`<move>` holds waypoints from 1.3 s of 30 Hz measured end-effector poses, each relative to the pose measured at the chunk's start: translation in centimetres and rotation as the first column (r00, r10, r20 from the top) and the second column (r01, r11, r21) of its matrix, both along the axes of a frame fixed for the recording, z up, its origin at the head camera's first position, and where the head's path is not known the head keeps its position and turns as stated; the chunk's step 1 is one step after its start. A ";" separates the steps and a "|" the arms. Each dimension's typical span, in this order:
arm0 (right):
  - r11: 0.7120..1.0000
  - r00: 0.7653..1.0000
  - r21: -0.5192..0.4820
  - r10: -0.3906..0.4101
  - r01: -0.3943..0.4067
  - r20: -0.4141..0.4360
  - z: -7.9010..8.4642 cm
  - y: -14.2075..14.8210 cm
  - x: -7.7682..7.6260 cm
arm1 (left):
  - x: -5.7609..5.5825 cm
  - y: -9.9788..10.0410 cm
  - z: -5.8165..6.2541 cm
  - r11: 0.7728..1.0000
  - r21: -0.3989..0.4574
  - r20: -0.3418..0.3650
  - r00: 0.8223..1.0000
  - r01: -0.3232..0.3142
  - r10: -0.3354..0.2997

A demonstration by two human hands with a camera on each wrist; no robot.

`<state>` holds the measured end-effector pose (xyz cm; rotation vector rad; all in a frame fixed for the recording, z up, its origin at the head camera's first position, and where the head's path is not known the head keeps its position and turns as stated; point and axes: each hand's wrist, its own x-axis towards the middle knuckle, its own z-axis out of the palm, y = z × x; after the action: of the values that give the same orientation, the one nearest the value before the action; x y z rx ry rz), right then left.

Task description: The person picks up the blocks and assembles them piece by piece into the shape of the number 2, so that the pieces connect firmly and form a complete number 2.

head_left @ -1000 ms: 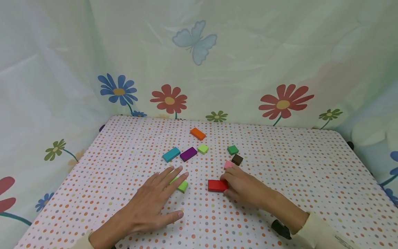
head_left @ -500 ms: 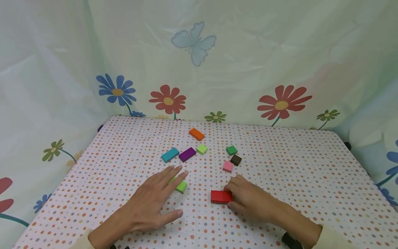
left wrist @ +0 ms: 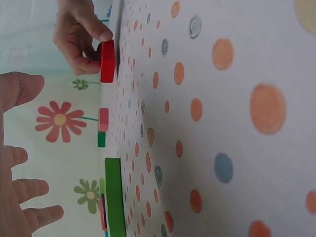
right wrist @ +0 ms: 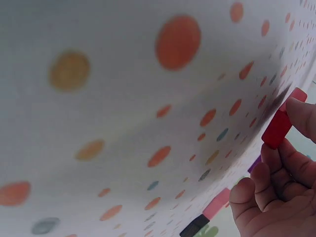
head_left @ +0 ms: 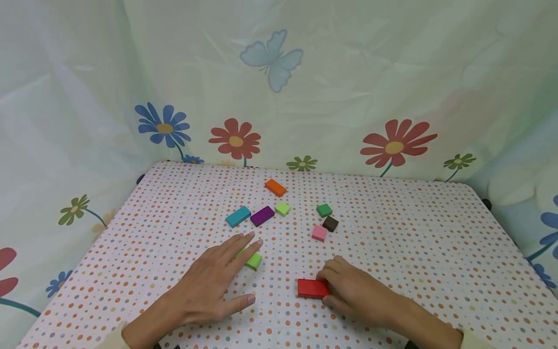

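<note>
My right hand [head_left: 359,295] pinches a red rectangular block [head_left: 312,288] by its right end, low over the spotted cloth. Thumb and fingertips press on opposite sides of the red block [right wrist: 277,129] in the right wrist view; whether it touches the cloth I cannot tell. My left hand [head_left: 208,278] is held palm down with its fingers extended and thumb spread, holding nothing. Under its fingertips lies a light green block [head_left: 254,261], partly covered in the head view. That green block [left wrist: 114,197] shows longer in the left wrist view, apart from the fingers.
Farther back lie a pink block [head_left: 319,233], a dark brown block [head_left: 330,224], a green block [head_left: 324,210], a small lime block [head_left: 283,209], a purple block [head_left: 262,216], a blue block [head_left: 238,216] and an orange block [head_left: 275,187]. A floral curtain [head_left: 331,87] encloses the table.
My right hand has drawn the red block nearer to me and slightly right, away from the pink block, which now shows fully. My left hand stays in place.
</note>
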<state>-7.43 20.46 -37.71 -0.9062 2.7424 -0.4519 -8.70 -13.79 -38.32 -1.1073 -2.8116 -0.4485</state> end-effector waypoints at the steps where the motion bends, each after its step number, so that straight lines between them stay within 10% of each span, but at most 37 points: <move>1: 1.000 1.000 0.004 -0.001 0.001 0.000 0.0 0.0 0.1 | 0.0 0.0 0.0 1.000 0.000 0.000 1.000 0.000 0.000; 39: 1.000 0.994 -0.002 -0.022 0.022 0.105 -0.4 0.0 0.3 | 0.4 0.0 -0.6 1.000 0.007 -0.011 0.999 0.030 -0.030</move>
<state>-7.09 20.42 -38.06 -0.8296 2.6595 -0.4938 -8.35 -13.83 -38.96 -1.1486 -2.7857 -0.4536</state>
